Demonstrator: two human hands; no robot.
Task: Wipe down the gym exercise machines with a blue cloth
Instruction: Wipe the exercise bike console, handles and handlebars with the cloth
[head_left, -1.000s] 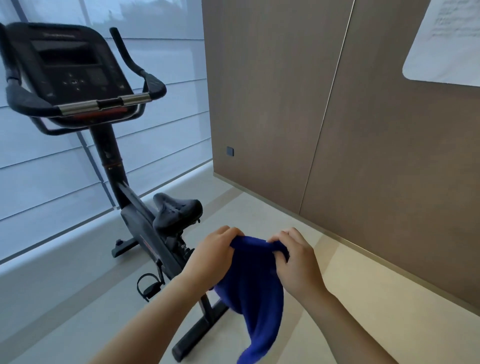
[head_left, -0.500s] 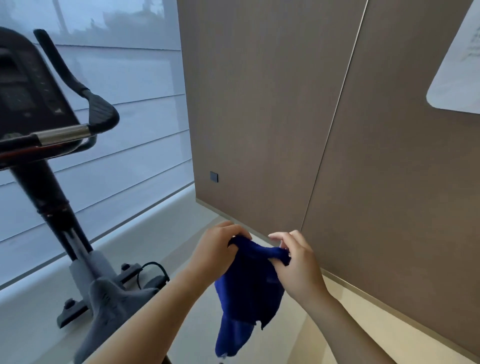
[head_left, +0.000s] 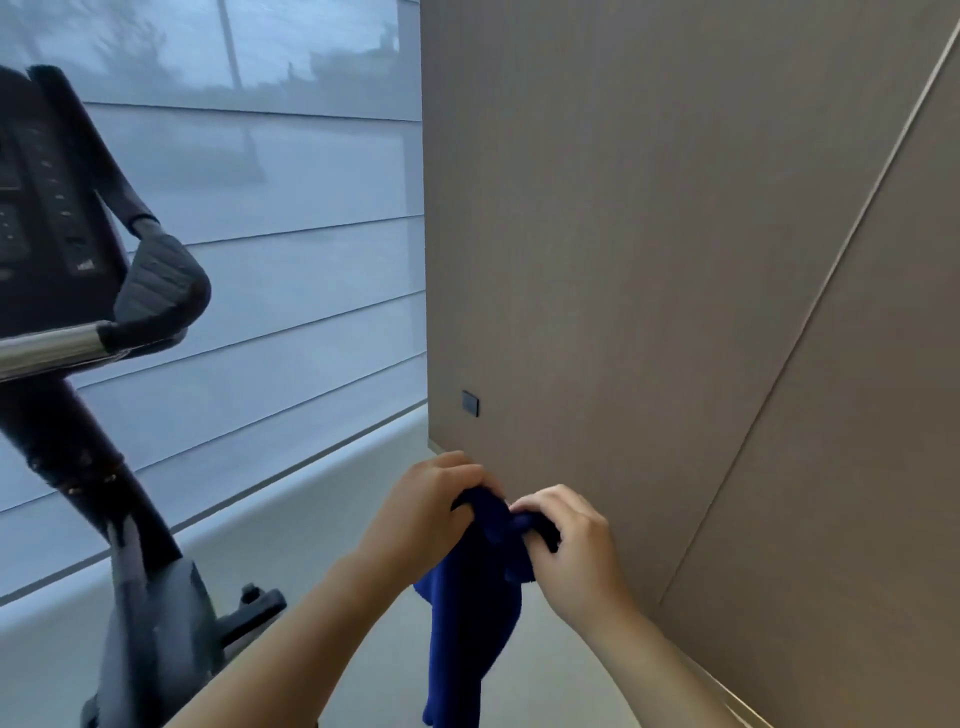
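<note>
Head view, hands low centre, both clamped on the cloth. Left hand is curling over the top edge. Right hand is pinching a bunched fold just beside it, and the two are nearly touching. A second ago the top edge was stretching between hands held apart; now they are closing together and the cloth is bunching. Its tail is hanging straight down above the floor.

Judgement: the cloth is being gathered into a pad, and wiping is not yet begun.

The bike is sliding toward the left edge as the view swings right. Only its post, console and one grip are showing, well apart from the cloth. A brown wall is filling the right, and a blind is hanging behind the bike. The grip is probably the nearest surface to wipe.
</note>
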